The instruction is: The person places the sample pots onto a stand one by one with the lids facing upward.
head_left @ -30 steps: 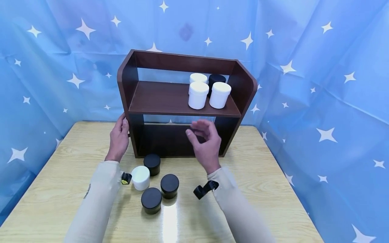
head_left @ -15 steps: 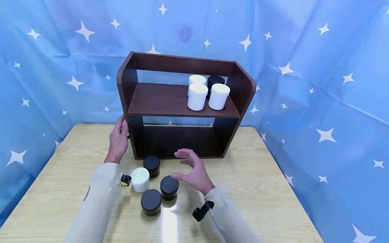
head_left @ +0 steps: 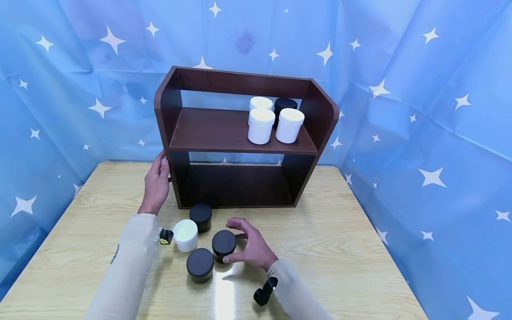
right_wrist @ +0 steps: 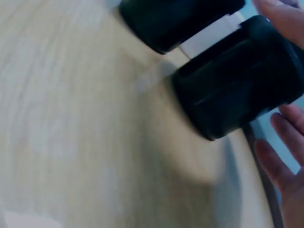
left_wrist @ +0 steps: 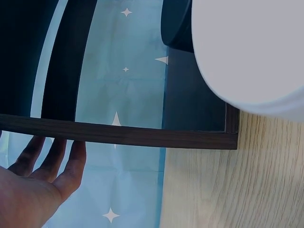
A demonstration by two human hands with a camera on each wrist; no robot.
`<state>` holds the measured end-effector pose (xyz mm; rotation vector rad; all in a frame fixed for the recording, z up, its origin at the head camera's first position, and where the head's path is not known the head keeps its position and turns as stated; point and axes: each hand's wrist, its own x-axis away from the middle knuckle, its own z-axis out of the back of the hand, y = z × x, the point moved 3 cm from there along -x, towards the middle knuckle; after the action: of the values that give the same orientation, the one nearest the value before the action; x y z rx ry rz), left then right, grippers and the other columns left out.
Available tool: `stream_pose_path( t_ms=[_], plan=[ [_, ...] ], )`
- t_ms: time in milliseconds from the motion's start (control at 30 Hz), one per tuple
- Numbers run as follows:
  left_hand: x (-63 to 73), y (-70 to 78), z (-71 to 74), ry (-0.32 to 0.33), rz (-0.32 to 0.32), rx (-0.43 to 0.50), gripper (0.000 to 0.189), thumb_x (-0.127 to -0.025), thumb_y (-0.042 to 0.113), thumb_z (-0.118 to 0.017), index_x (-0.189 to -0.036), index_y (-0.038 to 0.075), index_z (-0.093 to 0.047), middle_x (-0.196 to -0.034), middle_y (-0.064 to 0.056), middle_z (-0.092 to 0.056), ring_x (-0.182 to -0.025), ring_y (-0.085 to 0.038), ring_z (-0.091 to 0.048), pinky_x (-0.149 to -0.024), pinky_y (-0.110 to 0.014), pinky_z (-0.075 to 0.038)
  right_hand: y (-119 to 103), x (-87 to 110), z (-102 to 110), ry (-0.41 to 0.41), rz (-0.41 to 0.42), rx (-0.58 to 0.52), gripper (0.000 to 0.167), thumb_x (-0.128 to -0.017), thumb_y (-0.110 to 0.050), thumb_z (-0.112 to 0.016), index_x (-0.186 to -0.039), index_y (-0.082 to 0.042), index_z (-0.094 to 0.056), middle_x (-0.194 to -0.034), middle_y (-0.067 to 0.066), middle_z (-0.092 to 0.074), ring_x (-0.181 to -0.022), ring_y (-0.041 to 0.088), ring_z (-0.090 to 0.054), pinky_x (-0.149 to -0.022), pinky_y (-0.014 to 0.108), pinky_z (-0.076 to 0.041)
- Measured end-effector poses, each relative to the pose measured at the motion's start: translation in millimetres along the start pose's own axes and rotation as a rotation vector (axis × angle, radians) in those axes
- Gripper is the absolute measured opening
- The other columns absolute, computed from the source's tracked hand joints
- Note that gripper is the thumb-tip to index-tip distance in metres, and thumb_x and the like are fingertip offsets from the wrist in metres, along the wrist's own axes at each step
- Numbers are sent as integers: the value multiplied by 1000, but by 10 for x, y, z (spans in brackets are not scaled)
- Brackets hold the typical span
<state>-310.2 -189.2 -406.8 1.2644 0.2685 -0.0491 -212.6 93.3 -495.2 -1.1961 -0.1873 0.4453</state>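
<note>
My left hand (head_left: 156, 184) rests against the outer left side of a dark brown two-tier shelf (head_left: 212, 129). In the left wrist view, its fingers (left_wrist: 71, 171) are extended and touch the side panel. My right hand (head_left: 252, 246) is around a black lidded jar (head_left: 224, 242) on the table, thumb in front and fingers behind. The right wrist view shows a gap between the fingers (right_wrist: 278, 164) and that jar. Beside it stand a second black jar (head_left: 200, 263), a third black jar (head_left: 201, 215) and a white jar (head_left: 186, 234).
On the upper tier, at the right, stand white jars (head_left: 260, 129) and a black jar (head_left: 285, 104) behind them. The shelf stands on a light wooden table (head_left: 336, 231). A blue star-patterned curtain (head_left: 400, 133) hangs behind and at the sides.
My right hand has come down from in front of the shelf's lower tier, toward me and slightly left, to the black jar. The left hand has stayed at the shelf's side.
</note>
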Motion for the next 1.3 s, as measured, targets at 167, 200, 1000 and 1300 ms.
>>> stream_pose_path(
  t_ms=[167, 200, 1000, 1300],
  plan=[
    [-12, 5, 4, 2, -2, 1, 60, -105, 59, -22, -161, 36, -18, -168, -3, -26, -152, -34, -31, -117, -65, -35, 64, 3, -69, -6, 13, 25, 90, -63, -10, -96, -141, -16, -51, -142, 5, -58, -129, 21, -55, -109, 41, -49],
    [-11, 5, 4, 2, 1, 3, 61, -105, 59, -22, -161, 36, -18, -168, -3, -25, -152, -35, -31, -116, -65, -35, 75, 4, -82, -10, 12, 22, 90, -63, -9, -95, -141, -15, -51, -141, 4, -59, -127, 20, -56, -108, 37, -50],
    [6, 23, 8, 24, 0, -5, 62, -105, 59, -30, -161, 34, -22, -164, -12, -32, -146, -39, -38, -114, -65, -38, 90, 36, -127, 13, -6, 61, 74, -68, -13, -93, -133, -23, -58, -129, -3, -65, -117, 15, -62, -101, 26, -52],
    [2, 9, 14, 10, 12, -1, 63, -104, 60, -30, -161, 36, -20, -166, -10, -29, -147, -39, -36, -116, -64, -37, 56, 35, -73, 30, -24, 70, 72, -68, -15, -93, -131, -24, -59, -127, -4, -66, -114, 16, -63, -98, 26, -52]
  ],
)
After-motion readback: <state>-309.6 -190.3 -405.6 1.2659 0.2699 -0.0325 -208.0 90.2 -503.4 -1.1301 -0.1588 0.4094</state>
